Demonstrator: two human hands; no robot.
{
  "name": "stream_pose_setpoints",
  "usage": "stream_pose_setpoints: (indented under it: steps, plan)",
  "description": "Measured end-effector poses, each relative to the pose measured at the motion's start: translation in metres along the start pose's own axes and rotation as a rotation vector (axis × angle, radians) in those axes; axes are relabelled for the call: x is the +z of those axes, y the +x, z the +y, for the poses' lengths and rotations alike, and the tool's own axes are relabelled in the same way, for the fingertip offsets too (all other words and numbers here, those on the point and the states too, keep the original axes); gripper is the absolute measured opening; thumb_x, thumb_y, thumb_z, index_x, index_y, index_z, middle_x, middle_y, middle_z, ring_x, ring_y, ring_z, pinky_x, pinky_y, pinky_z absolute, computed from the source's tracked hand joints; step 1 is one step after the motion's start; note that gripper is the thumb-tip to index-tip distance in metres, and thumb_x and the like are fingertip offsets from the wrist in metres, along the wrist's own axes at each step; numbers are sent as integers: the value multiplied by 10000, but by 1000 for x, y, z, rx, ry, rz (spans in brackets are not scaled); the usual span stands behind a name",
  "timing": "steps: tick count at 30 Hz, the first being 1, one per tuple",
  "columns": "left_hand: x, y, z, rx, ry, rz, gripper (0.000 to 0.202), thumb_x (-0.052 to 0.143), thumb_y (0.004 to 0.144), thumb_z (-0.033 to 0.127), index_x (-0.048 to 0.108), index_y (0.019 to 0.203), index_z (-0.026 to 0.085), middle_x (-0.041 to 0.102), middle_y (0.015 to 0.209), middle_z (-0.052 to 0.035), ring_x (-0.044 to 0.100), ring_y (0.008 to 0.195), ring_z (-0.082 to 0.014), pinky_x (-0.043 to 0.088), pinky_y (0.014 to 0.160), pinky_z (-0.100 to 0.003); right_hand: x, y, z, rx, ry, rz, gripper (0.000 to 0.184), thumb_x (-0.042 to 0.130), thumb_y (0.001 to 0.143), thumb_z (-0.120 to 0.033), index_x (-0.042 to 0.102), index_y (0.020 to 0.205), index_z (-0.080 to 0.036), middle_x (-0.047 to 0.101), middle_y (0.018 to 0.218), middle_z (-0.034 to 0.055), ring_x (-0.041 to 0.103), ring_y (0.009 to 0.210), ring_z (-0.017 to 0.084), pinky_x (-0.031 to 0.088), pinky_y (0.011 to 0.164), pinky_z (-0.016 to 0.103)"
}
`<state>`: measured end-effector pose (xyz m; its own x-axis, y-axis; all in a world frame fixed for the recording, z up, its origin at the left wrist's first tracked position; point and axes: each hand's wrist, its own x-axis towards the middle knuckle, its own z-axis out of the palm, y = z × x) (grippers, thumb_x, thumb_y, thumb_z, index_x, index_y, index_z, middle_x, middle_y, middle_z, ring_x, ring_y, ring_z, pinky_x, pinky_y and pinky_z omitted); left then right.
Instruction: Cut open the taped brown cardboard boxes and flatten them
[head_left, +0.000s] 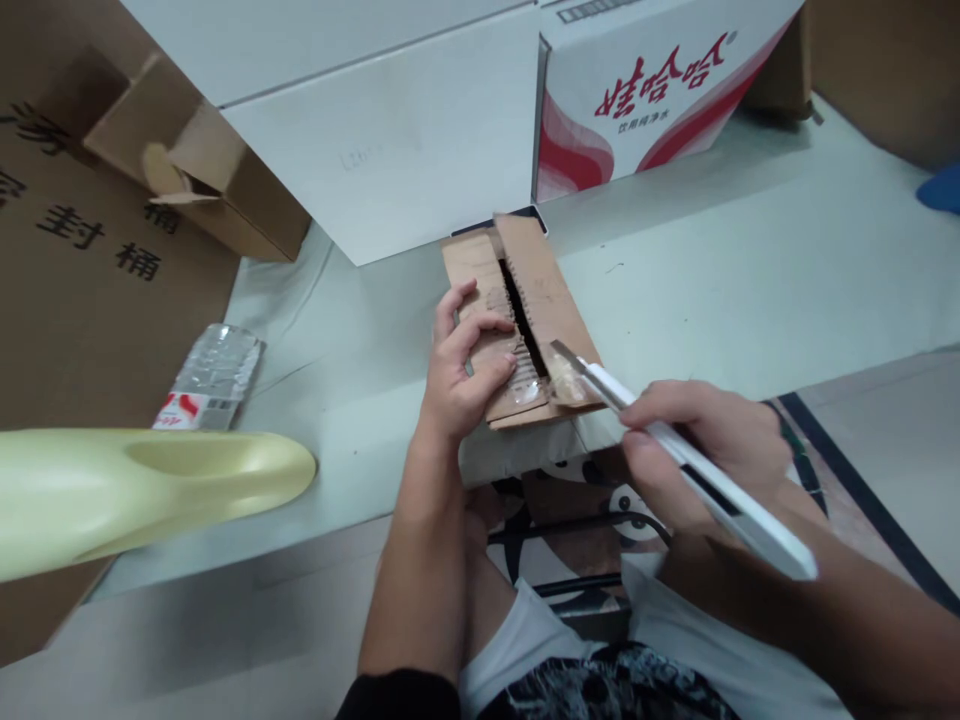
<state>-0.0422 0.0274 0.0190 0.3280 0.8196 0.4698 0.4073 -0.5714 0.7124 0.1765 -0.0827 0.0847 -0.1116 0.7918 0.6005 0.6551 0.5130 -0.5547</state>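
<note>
A small brown cardboard box (555, 290) lies on the table, a dark jagged slit running lengthwise between its top flaps. Clear tape clings to the near end of the flaps. My left hand (469, 360) holds the box on its left side, with bent fingers over the left flap and fingertips near the slit. In my right hand (697, 440) is a white utility knife (667, 440), gripped with its blade out. The blade tip points at the right flap, close to the slit's near end; whether it touches the cardboard I cannot tell.
White cartons (405, 140) and a red-and-white printed carton (637, 110) stand behind the box on the pale table (750, 280). To the left are an opened brown carton (232, 180), a plastic-wrapped packet (217, 365) and a large pale yellow object (150, 490).
</note>
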Motion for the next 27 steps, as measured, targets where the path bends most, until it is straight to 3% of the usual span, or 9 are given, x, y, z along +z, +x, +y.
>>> stream_pose_setpoints:
  steps: [3, 9, 15, 18, 23, 27]
  plan:
    - [0, 0, 0, -19, 14, -7, 517, 532, 897, 734, 680, 1070, 269, 451, 1518, -104, 369, 1508, -356, 325, 1242, -583, 6, 6, 1, -117, 22, -27, 133, 537, 835, -101, 535, 852, -234, 535, 533, -82, 411, 373, 59, 348, 389, 200]
    - [-1, 0, 0, 10, -15, -2, 494, 545, 906, 710, 683, 1079, 269, 448, 1526, -103, 392, 1490, -356, 338, 1236, -574, 6, 8, 6, -107, 7, -78, 121, 520, 845, -118, 541, 836, -237, 526, 509, -84, 436, 359, 78, 372, 392, 214]
    - [-1, 0, -1, 4, 12, 0, 509, 533, 905, 722, 676, 1084, 267, 448, 1525, -104, 386, 1495, -352, 331, 1239, -581, 8, -1, 14, -51, 114, -134, 344, 441, 889, -212, 617, 1185, -210, 728, 758, -5, 666, 568, 129, 524, 528, 242]
    - [0, 0, 0, -13, 24, -1, 501, 541, 900, 722, 676, 1073, 272, 444, 1531, -98, 383, 1496, -355, 324, 1241, -587, 10, -3, 14, -86, 83, -108, 273, 459, 897, -233, 652, 1090, -221, 753, 784, 13, 702, 624, 151, 557, 589, 269]
    - [-1, 0, -2, -11, -13, -16, 536, 524, 894, 747, 678, 1083, 270, 426, 1538, -102, 369, 1504, -356, 313, 1250, -582, 11, 2, 10, -152, -66, -118, 124, 540, 869, -142, 633, 876, -224, 656, 588, -33, 605, 482, 122, 463, 481, 242]
    - [-3, -1, 0, -32, -24, -31, 466, 575, 903, 683, 676, 1144, 298, 414, 1560, -82, 357, 1511, -355, 311, 1254, -583, 10, 3, 10, -155, -129, -122, 213, 523, 856, -137, 644, 1014, -210, 662, 599, -39, 605, 471, 126, 480, 490, 244]
